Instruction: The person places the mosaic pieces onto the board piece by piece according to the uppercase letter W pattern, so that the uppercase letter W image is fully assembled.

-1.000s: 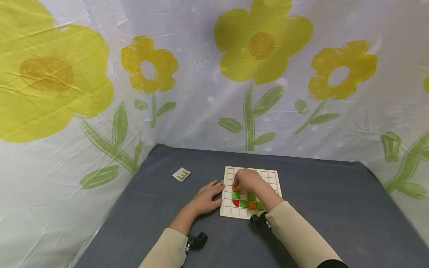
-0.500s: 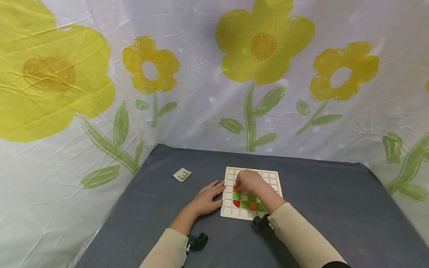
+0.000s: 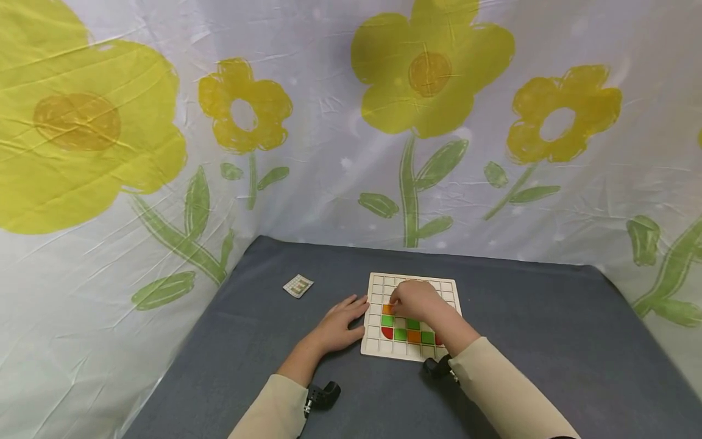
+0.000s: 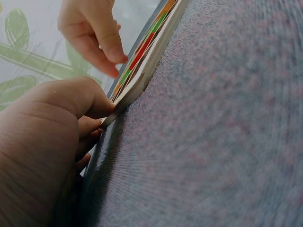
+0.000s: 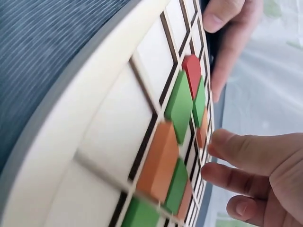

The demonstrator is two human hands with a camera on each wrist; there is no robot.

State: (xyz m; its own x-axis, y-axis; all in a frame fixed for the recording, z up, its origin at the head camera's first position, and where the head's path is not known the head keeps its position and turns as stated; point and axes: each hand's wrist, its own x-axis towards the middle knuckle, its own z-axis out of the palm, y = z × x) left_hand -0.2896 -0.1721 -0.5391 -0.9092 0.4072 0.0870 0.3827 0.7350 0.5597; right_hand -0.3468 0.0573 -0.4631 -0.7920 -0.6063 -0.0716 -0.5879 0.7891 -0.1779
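A pale wooden grid board (image 3: 373, 347) lies on the table, with orange, green and red tiles in its squares. My left hand (image 3: 337, 324) rests at the board's left side, fingers extended; its thumb touches the edge in the left wrist view. Above the board hovers my right hand (image 3: 418, 299), its fingertips close to an orange tile (image 3: 387, 309). In the right wrist view, thumb and fingers (image 5: 218, 172) stand apart with nothing between them. Below that tile are a green tile (image 3: 387, 320) and a round-cornered red tile (image 3: 387, 333). Part of the pattern is hidden under my right hand.
A small card with a printed grid (image 3: 298, 286) lies on the dark grey tablecloth (image 3: 263, 341), left of the board. Behind the table hangs a pale curtain with yellow flowers (image 3: 433, 73).
My right hand has drawn slightly right from the orange tile, showing more of it. A red tile at the lower right now shows beside my wrist. The left hand stays put.
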